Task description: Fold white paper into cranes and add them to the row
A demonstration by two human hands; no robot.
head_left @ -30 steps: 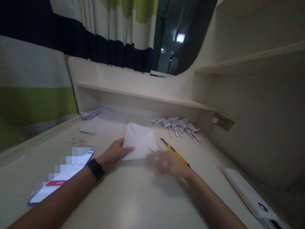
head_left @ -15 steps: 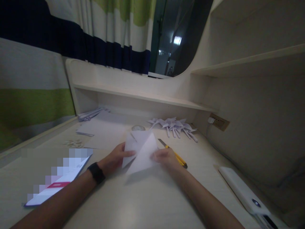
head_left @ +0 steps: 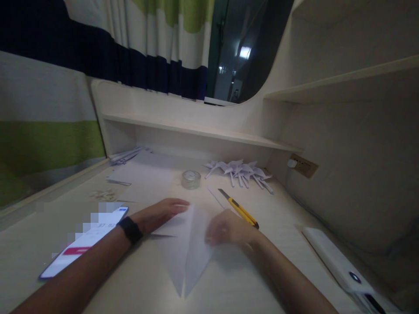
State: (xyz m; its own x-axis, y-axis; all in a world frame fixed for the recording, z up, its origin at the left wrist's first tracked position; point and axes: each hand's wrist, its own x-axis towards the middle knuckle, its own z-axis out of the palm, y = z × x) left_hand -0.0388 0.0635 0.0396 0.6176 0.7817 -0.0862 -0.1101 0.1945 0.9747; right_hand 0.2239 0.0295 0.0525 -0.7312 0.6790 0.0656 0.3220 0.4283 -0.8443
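a: left hand [head_left: 157, 214] flat, pressed on folded white paper [head_left: 188, 248] lying on counter [head_left: 229, 283].
b: right hand [head_left: 229, 229] blurred, fingers curled at paper's right edge; grip unclear.

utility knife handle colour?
Yellow, with a black tail end; the utility knife shows best in the head view, beyond the right hand.

White paper [head_left: 188, 244], yellow knife [head_left: 241, 210], navy-green-white striped curtain [head_left: 131, 43].
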